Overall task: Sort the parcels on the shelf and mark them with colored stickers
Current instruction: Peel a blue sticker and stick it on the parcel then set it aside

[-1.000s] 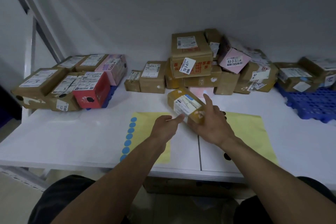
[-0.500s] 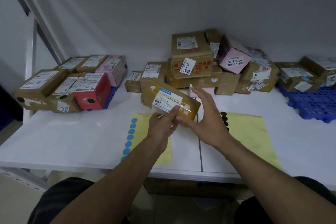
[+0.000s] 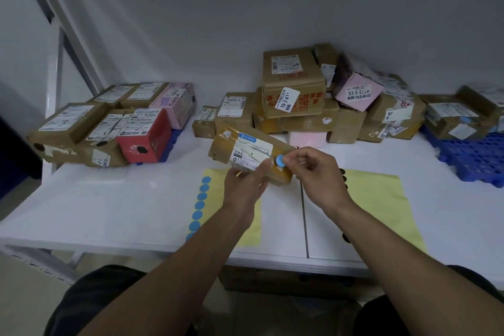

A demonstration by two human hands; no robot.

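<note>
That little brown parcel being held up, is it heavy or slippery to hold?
Probably light: the left hand holds the brown parcel clear of the shelf by its near edge, while the right hand only pinches a blue sticker. Likely stiff, since its edges look straight in that grip. Its glossy tape wrap may be a bit slippery.

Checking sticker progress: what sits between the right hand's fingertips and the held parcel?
Head view: a round blue sticker, pinched by the right hand, over the brown parcel that the left hand grips.
</note>
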